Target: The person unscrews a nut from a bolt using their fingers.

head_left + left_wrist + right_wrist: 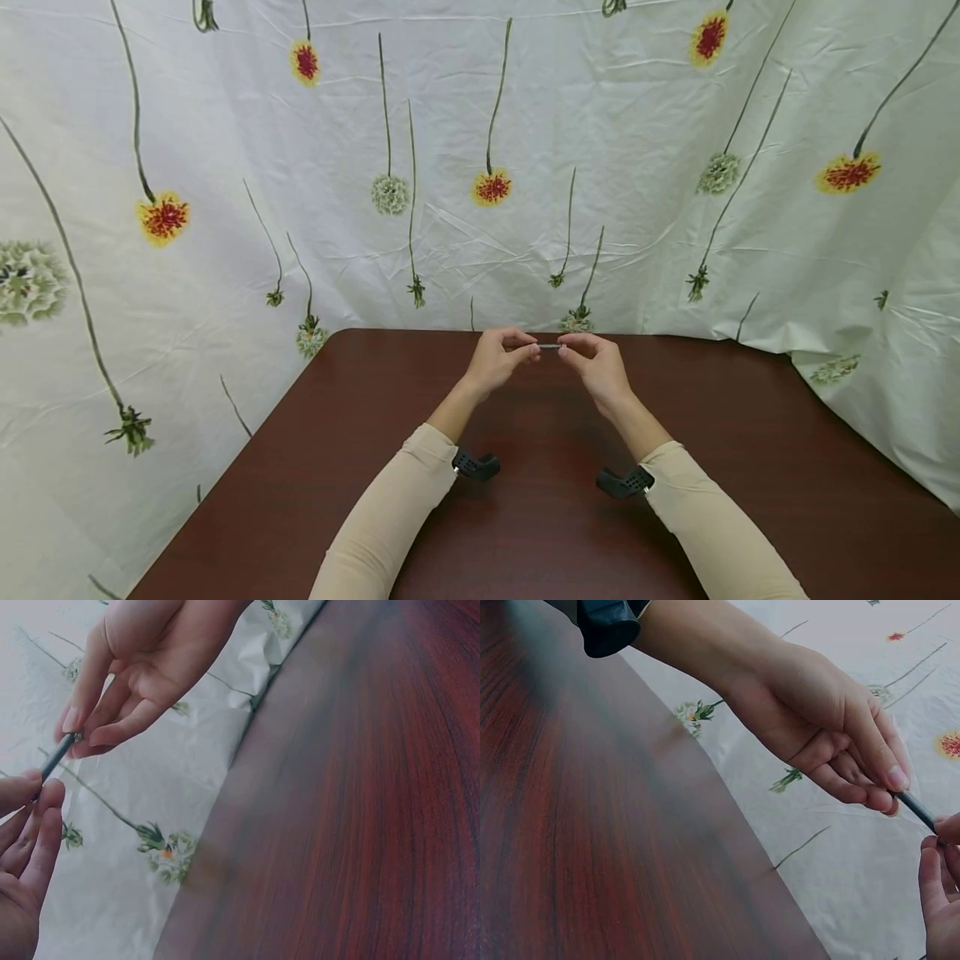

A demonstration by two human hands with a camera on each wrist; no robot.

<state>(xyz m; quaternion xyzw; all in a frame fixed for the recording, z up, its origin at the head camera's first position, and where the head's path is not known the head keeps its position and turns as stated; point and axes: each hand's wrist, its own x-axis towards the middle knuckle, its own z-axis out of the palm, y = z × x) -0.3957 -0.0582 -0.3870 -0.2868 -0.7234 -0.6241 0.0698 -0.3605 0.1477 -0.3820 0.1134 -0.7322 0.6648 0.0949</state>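
A short, thin dark grey rod is held level between both hands above the far part of the table; its exact kind cannot be told. My left hand pinches one end between thumb and fingers. At the other end my right hand grips it in the same way. In the left wrist view the rod has a small shiny metallic tip beside the right thumb. The right wrist view shows the rod spanning the fingertips, both ends partly covered by fingers.
Beneath the hands lies a dark reddish-brown wooden table. A white flower-printed cloth hangs behind it and along both sides. Each wrist wears a black band, such as the left band, over beige sleeves.
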